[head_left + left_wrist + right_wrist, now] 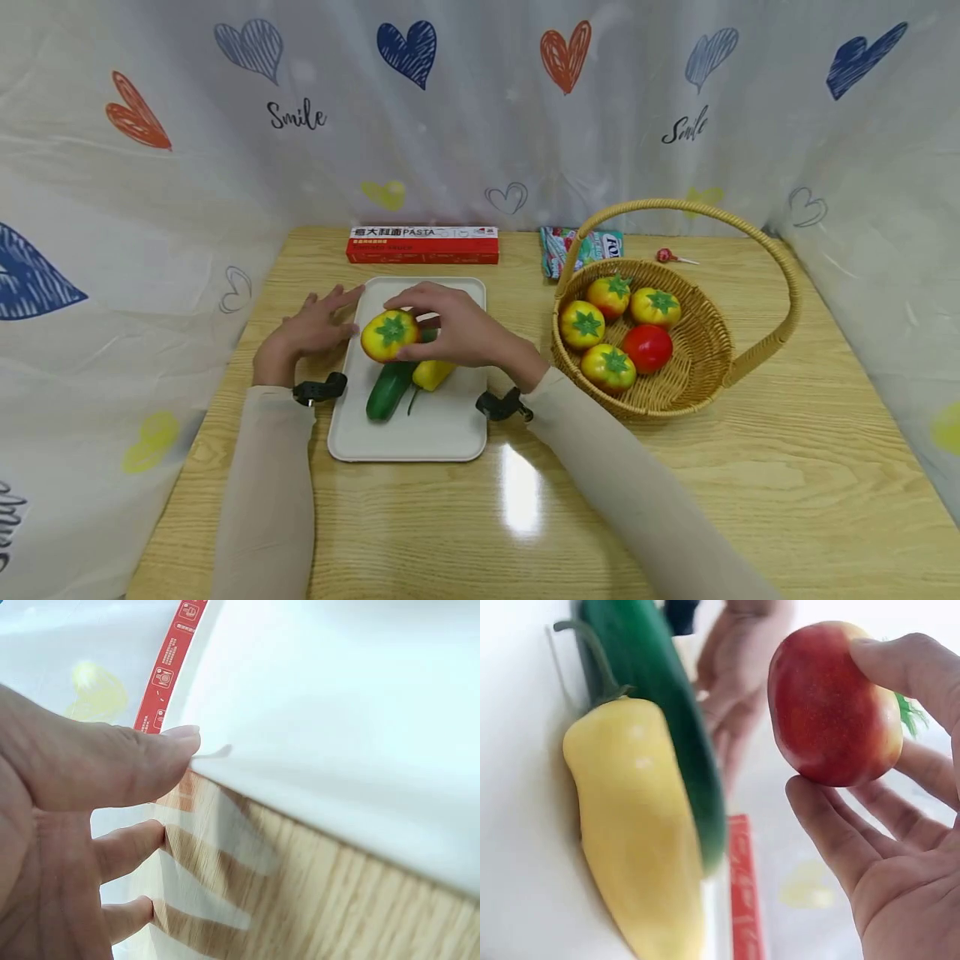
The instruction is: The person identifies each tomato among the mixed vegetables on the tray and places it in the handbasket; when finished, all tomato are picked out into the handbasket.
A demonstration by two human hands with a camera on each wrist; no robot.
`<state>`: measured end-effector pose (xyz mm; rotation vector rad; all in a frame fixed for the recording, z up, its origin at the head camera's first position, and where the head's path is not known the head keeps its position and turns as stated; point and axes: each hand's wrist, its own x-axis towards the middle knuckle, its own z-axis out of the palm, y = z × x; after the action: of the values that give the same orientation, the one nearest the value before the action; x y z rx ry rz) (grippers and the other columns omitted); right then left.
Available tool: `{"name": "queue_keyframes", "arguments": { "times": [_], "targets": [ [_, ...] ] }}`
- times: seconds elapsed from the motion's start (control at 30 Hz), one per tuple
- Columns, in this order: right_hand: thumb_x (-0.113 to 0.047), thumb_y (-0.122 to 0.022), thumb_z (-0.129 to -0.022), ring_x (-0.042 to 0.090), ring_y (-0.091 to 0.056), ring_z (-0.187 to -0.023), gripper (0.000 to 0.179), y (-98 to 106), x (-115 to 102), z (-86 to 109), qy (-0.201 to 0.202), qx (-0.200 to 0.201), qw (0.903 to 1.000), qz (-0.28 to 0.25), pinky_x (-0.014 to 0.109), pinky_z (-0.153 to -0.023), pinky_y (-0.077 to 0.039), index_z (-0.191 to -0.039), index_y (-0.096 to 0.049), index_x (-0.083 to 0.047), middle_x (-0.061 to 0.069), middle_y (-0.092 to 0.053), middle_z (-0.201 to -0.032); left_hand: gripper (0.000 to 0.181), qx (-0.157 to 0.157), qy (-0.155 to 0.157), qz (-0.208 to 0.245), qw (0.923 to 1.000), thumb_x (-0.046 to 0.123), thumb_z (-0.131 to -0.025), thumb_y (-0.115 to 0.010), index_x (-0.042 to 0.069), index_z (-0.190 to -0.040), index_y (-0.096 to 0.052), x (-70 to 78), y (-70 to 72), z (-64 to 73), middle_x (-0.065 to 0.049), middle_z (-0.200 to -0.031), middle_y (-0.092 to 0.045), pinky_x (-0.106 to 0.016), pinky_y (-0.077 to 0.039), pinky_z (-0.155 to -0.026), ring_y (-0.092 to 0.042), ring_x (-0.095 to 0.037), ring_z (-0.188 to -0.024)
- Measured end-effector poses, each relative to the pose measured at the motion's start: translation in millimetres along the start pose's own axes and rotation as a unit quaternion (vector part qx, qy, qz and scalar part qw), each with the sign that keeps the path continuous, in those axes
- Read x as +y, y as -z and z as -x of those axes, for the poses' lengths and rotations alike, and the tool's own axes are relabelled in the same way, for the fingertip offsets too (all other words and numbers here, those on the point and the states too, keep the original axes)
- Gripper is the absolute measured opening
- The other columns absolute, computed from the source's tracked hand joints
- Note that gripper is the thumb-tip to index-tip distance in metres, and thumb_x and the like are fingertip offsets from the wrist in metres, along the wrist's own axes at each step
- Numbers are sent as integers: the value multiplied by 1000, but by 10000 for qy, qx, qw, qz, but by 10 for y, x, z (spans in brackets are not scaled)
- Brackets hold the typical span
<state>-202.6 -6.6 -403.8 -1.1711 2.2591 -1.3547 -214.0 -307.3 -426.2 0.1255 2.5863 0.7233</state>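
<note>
My right hand (472, 327) pinches a yellow-and-red tomato (390, 335) with a green star-shaped top, holding it over the white tray (412, 442). In the right wrist view the tomato's red underside (829, 705) faces the camera, between the thumb and fingers. Below it on the tray lie a dark green cucumber (387, 392) and a yellow pepper (431, 375) with a thin stem, side by side. My left hand (311, 327) is at the tray's left edge, its fingers spread; in the left wrist view the thumb (127, 769) is right at the rim.
A wicker basket (716, 342) with a tall handle stands at right, holding several more tomatoes, one plain red. Behind the tray is a red pasta box (422, 250). A colourful candy bag (555, 254) and a red lollipop (664, 255) lie near the back curtain.
</note>
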Motion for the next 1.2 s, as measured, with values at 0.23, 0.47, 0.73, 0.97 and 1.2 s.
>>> {"name": "queue_keyframes", "arguments": {
  "times": [0.23,0.47,0.73,0.97,1.2],
  "targets": [
    [-24,-89,-95,20,-70,-131,58,336,-120,650,-152,502,9986,-61,32,-106,-62,-148,-68,-14,2,-70,-146,76,2,-20,32,10000,29,-111,-57,22,-177,-20,-12,-10,1,-28,-182,0,-98,8,-112,14,-66,-161],
    [-13,-90,-93,27,-71,-130,58,700,-124,1293,-615,1205,9908,-66,35,-107,-62,-147,-68,-7,9,-68,-148,75,14,-57,-30,10000,30,-112,-55,22,-177,-18,-24,-25,8,-29,-182,-1,-98,7,-112,14,-66,-161],
    [-10,-83,-99,14,-76,-117,54,1062,45,1841,-1322,2149,9673,-259,21,-96,-63,-150,-65,-4,18,-68,-145,75,20,-75,-113,9999,32,-112,-55,22,-177,-18,-43,-23,7,-30,-182,-1,-98,6,-112,13,-68,-161],
    [-21,-85,-99,27,-76,-121,55,1190,152,2065,-2003,2535,9463,120,14,-90,-61,-149,-67,-11,20,-68,-145,77,-17,-7,-27,10000,33,-112,-57,23,-177,-18,-18,9,16,-29,-182,0,-97,6,-113,14,-66,-161],
    [-30,-85,-99,44,-72,-127,59,1221,189,2229,-2488,2656,9304,441,4,-86,-54,-150,-66,-9,21,-63,-153,77,-61,-49,-26,10000,35,-112,-57,23,-177,-19,-10,6,-6,-29,-182,0,-97,6,-113,15,-66,-161]
  ]
}}
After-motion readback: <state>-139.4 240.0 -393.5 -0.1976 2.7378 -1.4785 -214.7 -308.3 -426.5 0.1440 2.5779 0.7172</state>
